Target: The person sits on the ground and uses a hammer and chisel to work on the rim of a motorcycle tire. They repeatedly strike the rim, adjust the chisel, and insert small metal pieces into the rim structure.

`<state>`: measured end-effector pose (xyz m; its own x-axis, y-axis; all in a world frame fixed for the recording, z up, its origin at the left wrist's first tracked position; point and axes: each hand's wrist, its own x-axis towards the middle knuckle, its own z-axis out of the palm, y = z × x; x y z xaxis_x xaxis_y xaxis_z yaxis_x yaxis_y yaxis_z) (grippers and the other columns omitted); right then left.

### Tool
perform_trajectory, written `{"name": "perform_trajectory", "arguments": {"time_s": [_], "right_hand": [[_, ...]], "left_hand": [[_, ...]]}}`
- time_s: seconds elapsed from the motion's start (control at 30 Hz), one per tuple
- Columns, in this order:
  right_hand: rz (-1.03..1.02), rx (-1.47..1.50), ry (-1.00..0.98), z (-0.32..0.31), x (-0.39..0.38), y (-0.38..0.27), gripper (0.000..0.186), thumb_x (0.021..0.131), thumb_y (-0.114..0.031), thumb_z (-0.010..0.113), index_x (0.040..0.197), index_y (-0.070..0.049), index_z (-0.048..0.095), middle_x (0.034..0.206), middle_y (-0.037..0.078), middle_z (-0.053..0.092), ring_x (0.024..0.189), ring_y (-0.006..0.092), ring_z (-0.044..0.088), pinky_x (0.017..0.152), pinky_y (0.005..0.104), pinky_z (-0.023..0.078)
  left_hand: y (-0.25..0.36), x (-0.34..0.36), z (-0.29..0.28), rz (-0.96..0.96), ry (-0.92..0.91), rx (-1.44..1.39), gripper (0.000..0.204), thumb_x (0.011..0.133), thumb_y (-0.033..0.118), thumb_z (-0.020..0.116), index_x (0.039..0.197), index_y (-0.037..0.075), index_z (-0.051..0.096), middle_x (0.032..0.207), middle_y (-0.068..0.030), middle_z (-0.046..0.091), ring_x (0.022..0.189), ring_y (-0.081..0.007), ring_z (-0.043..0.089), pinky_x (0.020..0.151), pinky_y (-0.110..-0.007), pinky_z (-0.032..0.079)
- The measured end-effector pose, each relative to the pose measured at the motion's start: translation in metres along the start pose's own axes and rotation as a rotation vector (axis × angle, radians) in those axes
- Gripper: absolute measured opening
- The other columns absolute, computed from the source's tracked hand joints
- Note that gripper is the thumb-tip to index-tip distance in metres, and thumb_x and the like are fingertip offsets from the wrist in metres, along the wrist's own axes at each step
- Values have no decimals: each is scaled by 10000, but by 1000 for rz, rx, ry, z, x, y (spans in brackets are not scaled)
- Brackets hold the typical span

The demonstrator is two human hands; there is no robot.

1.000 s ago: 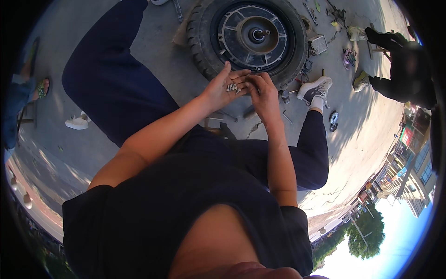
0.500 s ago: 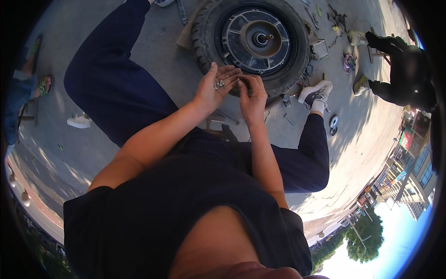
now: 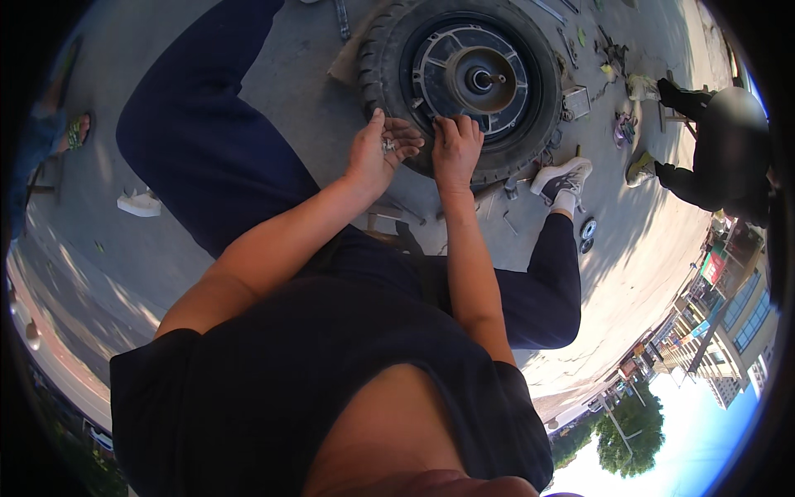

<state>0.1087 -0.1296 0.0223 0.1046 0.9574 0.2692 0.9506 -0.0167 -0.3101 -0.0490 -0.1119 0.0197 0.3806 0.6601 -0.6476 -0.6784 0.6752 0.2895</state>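
A wheel with a black knobbly tyre point(image 3: 383, 70) lies flat in front of me, its dark ribbed hub cover point(image 3: 434, 60) facing up. The axle point(image 3: 483, 79) sticks out of the middle. My left hand point(image 3: 374, 159) is cupped palm up beside the tyre's near left side, holding several small bolts point(image 3: 387, 145). Over the near edge of the hub cover, my right hand point(image 3: 457, 157) is bent down with its fingertips pinched together. Whatever those fingertips hold is hidden. One bolt-like piece point(image 3: 416, 103) stands at the cover's rim, left of the right hand.
Right of the wheel lie a metal box-like part point(image 3: 576, 102), a wrench point(image 3: 568, 48) and scattered tools. My shoe point(image 3: 561, 177) stands close to the tyre, with two round parts point(image 3: 588, 235) nearby. A person in black point(image 3: 729, 149) sits at right; another person's sandalled foot point(image 3: 78, 132) is at left.
My right hand has left the left palm and moved forward onto the hub cover's near edge. The left hand still holds the bolts. The view has shifted slightly.
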Motion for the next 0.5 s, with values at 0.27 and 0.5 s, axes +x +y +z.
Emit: {"name": "perform_trajectory", "arguments": {"time_s": [0.27, 0.5], "right_hand": [[10, 37, 25, 3, 2, 1, 100, 786, -67, 703, 875, -109, 683, 865, 54, 594, 879, 275, 576, 774, 398, 433], [-48, -59, -38, -2, 5, -1, 91, 784, -63, 689, 872, -84, 673, 860, 68, 589, 875, 288, 576, 763, 401, 441]], "left_hand": [[-5, 3, -3, -17, -26, -30, 489, 1052, 431, 389, 1006, -13, 589, 914, -183, 676, 837, -308, 691, 750, -387, 565], [-8, 6, -7, -38, -76, -35, 473, 1050, 430, 406, 1022, -5, 592, 958, -180, 670, 885, -306, 681, 772, -379, 551]]}}
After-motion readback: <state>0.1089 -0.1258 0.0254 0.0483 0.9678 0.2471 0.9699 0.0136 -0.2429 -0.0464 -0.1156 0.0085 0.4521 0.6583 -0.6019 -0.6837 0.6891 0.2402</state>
